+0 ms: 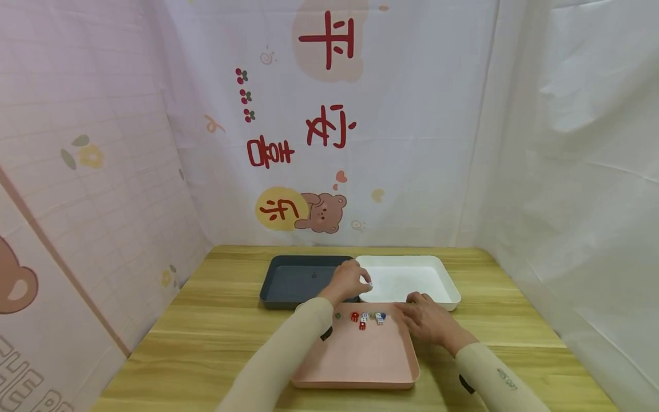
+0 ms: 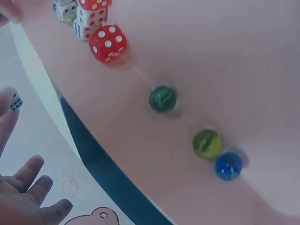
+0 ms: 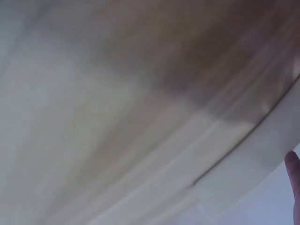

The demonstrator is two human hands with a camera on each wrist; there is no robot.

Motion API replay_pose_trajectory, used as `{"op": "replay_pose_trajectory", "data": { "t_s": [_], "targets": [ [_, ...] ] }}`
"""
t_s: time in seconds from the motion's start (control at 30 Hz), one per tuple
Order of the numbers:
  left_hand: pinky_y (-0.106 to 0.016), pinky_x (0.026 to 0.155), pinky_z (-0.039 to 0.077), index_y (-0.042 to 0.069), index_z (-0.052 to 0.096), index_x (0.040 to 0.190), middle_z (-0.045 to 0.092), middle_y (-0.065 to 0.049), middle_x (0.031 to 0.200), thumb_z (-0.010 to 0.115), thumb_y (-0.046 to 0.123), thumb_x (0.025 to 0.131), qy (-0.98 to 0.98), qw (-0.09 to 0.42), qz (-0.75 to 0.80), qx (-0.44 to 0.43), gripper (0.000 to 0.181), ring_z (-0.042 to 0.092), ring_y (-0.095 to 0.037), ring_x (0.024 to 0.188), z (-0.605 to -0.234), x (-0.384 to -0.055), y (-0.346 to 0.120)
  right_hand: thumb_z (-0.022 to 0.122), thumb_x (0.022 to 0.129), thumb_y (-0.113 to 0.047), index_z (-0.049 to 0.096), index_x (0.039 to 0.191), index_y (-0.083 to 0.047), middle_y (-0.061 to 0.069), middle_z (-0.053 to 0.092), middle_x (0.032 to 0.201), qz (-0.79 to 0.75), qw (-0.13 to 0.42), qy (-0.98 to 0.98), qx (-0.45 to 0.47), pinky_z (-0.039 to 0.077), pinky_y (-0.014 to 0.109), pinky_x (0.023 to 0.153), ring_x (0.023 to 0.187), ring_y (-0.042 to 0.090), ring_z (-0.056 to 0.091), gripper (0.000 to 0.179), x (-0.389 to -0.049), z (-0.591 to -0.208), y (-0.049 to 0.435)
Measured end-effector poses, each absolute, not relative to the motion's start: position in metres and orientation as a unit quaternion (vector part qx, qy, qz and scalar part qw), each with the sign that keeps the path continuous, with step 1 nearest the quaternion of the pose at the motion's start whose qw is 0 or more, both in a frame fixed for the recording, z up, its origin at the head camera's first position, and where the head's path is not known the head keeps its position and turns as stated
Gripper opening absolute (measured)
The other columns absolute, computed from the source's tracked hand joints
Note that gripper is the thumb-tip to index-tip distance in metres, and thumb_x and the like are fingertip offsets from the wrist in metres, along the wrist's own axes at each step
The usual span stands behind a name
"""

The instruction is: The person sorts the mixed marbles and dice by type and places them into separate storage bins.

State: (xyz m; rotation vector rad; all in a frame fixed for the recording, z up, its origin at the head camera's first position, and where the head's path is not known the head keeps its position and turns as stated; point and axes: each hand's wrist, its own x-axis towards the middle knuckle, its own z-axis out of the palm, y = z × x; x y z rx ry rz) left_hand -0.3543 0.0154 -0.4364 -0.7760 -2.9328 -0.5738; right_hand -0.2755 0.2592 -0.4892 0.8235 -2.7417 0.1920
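Observation:
My left hand (image 1: 349, 281) pinches a small white die with blue dots (image 2: 16, 101) between thumb and finger, over the inner edge of the white tray (image 1: 447, 286). Its other fingers spread apart in the left wrist view. My right hand (image 1: 428, 319) rests at the far right corner of the pink tray (image 1: 355, 384), its fingers relaxed at the rim. Inside the pink tray lie red dice (image 2: 108, 44), white dice (image 2: 89, 22) and marbles: a dark green marble (image 2: 162, 99), a yellow-green marble (image 2: 207, 143) and a blue marble (image 2: 228, 166). My left forearm partly covers the pink tray in the head view.
A dark grey tray (image 1: 273, 280) stands left of the white one, with a small dark thing (image 1: 314, 275) in it. All three trays sit close together on a wooden table (image 1: 216, 309). Printed white curtains (image 1: 412, 143) enclose the table's back and sides.

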Motion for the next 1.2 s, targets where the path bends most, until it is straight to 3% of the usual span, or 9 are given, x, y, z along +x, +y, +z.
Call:
{"op": "replay_pose_trajectory", "data": {
  "t_s": [0.3,0.6,0.83,1.2],
  "targets": [
    [-0.044,0.100,0.041,0.019,0.076,0.112,0.055,-0.008,0.131,0.072,0.031,0.092,-0.950,0.023,-0.179,-0.254,0.023,0.049,-0.028,0.121,-0.441,-0.352,0.019,0.060,0.097,-0.023,0.068,0.127,-0.011,0.013,0.057,0.107,0.075,0.090,-0.944,0.309,0.048,0.046,0.080,0.093,0.031,0.054,0.034,-0.275,-0.473,0.259],
    [-0.047,0.109,0.036,0.019,0.075,0.113,0.053,-0.009,0.138,0.071,0.032,0.093,-0.951,0.014,-0.167,-0.259,0.024,0.046,-0.028,0.130,-0.435,-0.348,0.007,0.062,0.095,-0.021,0.068,0.127,-0.011,0.013,0.057,0.108,0.088,0.090,-0.946,0.300,0.048,0.047,0.081,0.094,0.031,0.054,0.034,-0.277,-0.478,0.259],
    [-0.047,0.110,0.034,0.022,0.075,0.110,0.051,-0.008,0.139,0.072,0.033,0.092,-0.949,0.010,-0.175,-0.263,0.021,0.043,-0.028,0.132,-0.427,-0.346,-0.015,0.068,0.092,-0.022,0.071,0.122,-0.011,0.012,0.060,0.106,0.087,0.121,-0.936,0.319,0.050,0.046,0.083,0.094,0.030,0.059,0.032,-0.280,-0.482,0.264],
    [-0.051,0.112,0.031,0.017,0.076,0.111,0.049,-0.014,0.143,0.074,0.027,0.091,-0.941,0.008,-0.196,-0.276,0.023,0.039,-0.033,0.136,-0.419,-0.341,-0.057,0.069,0.093,-0.025,0.071,0.123,-0.011,0.013,0.060,0.114,0.082,0.113,-0.942,0.307,0.052,0.047,0.083,0.101,0.031,0.059,0.034,-0.280,-0.481,0.268]
  ]
}}
